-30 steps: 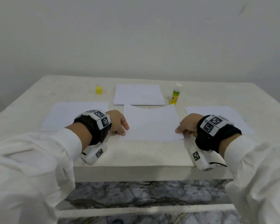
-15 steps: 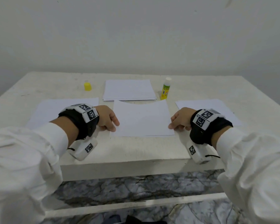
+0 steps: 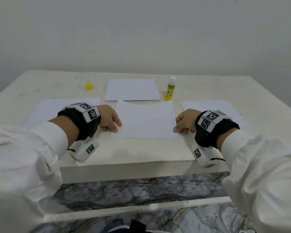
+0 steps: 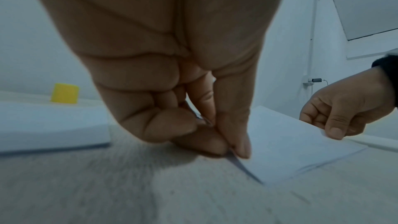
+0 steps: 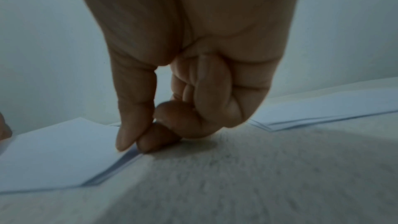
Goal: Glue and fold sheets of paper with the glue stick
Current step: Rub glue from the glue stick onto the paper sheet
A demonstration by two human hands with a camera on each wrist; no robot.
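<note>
Hands first: left hand (image 3: 108,118) pinches the left edge of the middle sheet (image 3: 145,121) between thumb and forefinger, right hand (image 3: 186,121) pinches its right edge the same way, both near the table's (image 3: 141,152) front edge. Sheet's plain white, thin, flat, its far edge curling slightly. Glue stick (image 3: 170,89) stands upright and uncapped toward the back edge, beside a paper stack (image 3: 132,89); its yellow cap (image 3: 88,85) sits left of that. Tabletop looks rough, off-white.

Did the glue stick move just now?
No. The glue stick stands upright just right of the paper stack, as before; only the camera shifted. The left hand and right hand pinch the middle sheet.
</note>
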